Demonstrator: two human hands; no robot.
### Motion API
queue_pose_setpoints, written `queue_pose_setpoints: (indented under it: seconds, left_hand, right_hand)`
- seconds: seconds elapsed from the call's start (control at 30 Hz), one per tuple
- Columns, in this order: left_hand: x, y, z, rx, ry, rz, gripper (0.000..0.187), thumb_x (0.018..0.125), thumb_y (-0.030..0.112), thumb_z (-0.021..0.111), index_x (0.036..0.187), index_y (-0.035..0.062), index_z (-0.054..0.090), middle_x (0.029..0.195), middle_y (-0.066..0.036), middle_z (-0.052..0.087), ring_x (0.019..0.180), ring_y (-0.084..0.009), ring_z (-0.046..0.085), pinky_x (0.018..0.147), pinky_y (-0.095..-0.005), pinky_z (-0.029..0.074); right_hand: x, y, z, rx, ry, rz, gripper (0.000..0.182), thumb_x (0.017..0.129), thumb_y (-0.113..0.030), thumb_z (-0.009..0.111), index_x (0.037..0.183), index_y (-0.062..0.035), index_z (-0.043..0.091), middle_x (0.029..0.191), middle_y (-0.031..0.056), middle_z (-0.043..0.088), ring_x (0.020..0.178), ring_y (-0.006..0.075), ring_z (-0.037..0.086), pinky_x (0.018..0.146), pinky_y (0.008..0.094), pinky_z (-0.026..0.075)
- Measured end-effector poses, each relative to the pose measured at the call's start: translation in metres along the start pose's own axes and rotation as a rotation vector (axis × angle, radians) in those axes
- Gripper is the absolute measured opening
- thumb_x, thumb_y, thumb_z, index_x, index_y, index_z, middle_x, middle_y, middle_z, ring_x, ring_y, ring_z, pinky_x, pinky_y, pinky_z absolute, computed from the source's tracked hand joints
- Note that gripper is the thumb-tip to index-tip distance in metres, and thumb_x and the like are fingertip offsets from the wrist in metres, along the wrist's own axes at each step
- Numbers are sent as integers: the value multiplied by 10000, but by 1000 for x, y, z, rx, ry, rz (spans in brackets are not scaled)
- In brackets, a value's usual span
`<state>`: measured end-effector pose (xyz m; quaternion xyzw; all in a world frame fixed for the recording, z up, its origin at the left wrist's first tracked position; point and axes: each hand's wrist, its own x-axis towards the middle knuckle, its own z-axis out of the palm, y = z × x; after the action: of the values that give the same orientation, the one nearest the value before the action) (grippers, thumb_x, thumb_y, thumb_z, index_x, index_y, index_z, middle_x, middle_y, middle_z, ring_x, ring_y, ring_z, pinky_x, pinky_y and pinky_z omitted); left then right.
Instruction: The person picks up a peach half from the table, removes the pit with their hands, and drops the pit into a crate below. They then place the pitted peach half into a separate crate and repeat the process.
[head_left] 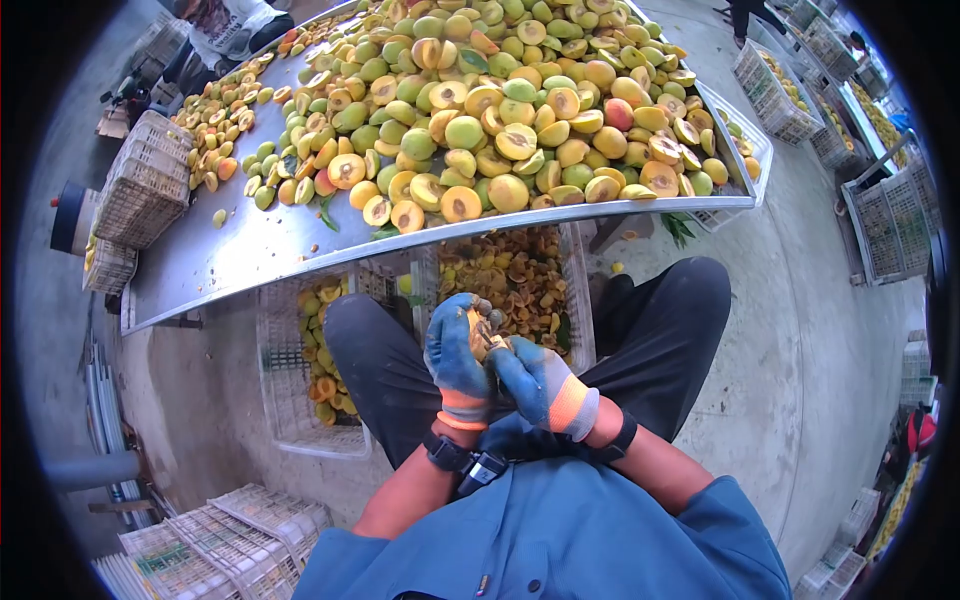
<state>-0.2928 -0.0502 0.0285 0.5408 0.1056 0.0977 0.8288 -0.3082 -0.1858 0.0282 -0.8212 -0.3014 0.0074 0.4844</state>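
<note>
My left hand (458,358), in a blue-coated glove with an orange cuff, is closed round a yellow-orange peach (478,338) above my lap. My right hand (540,382), gloved alike, presses in from the right with its fingers pinched together against the fruit. Something small and dark shows between the hands, but its kind is hidden by the fingers. Just beyond them, between my knees, stands a plastic crate (577,300) holding brownish fruit pieces. A large heap of halved and whole peaches (462,132) covers much of the metal table (215,262) ahead.
A white crate (275,365) with peach pieces stands beside my left knee. Stacked crates (150,180) are by the table's left end, and an upturned-looking crate (230,540) lies behind me at left. More crates (778,95) line the right. Another person (225,30) sits at far left.
</note>
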Motion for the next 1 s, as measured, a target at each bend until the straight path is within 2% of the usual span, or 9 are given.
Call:
queue_pose_setpoints:
  seconds: [0.23,0.37,0.53,0.57,0.63,0.73,0.77,0.83,1.0]
  left_hand:
    - [2,-6,-1,-114,84,-96,283,1083,295,518,1127,46,646,987,-95,674,862,-189,660,780,-332,568]
    - [6,0,-1,-81,57,-152,371,1083,380,514,1074,37,657,896,-86,673,775,-180,653,720,-321,560]
    - [8,-5,-7,35,36,-182,474,1083,475,495,1022,30,646,806,-79,648,719,-188,638,685,-332,554]
    - [10,-10,-8,-71,56,-241,484,1093,473,479,1049,25,657,834,-79,668,728,-177,647,680,-317,553]
    - [9,-14,-9,-177,74,-306,495,1103,471,463,1076,21,668,861,-79,687,737,-166,656,675,-303,551]
    - [7,-13,-5,-155,120,-297,495,1096,490,467,1050,34,656,844,-90,668,741,-184,649,676,-320,549]
    - [5,-14,-5,-60,116,-226,490,1095,489,471,1063,36,655,848,-89,668,742,-182,647,676,-319,547]
    - [7,-16,-3,30,109,-153,485,1095,489,475,1076,38,654,852,-88,668,744,-180,644,676,-318,545]
    - [11,-27,-6,169,126,-13,484,1097,487,471,1065,41,656,865,-83,671,744,-177,645,697,-312,544]
  right_hand:
    - [8,-9,-12,102,-161,318,290,1063,-270,497,1057,-2,607,918,317,664,861,489,660,681,509,535]
    - [11,0,-19,146,-213,172,147,999,-94,537,1057,2,632,930,178,625,783,356,659,646,420,521]
    - [31,-25,-44,658,-424,847,329,1074,-295,471,1043,-7,627,883,182,683,808,342,680,689,449,533]
    - [27,-14,-36,659,-420,849,329,1074,-295,471,1043,-7,627,883,182,683,808,342,680,689,449,533]
    - [19,8,-16,81,-302,115,415,1083,-380,465,1033,-1,628,814,103,640,747,218,628,657,402,521]
    - [19,16,-23,104,-331,-3,495,1073,-462,472,1021,5,626,786,92,611,734,176,591,660,378,518]
    - [23,7,-29,108,-330,2,495,1073,-462,472,1021,5,626,786,92,611,734,176,591,660,378,518]
    - [33,-9,-44,644,-471,801,480,1071,-448,472,1024,4,628,810,108,642,729,197,605,678,373,522]
    - [26,8,-35,610,-424,601,505,1063,-468,482,1018,13,630,800,85,648,710,182,601,654,364,513]
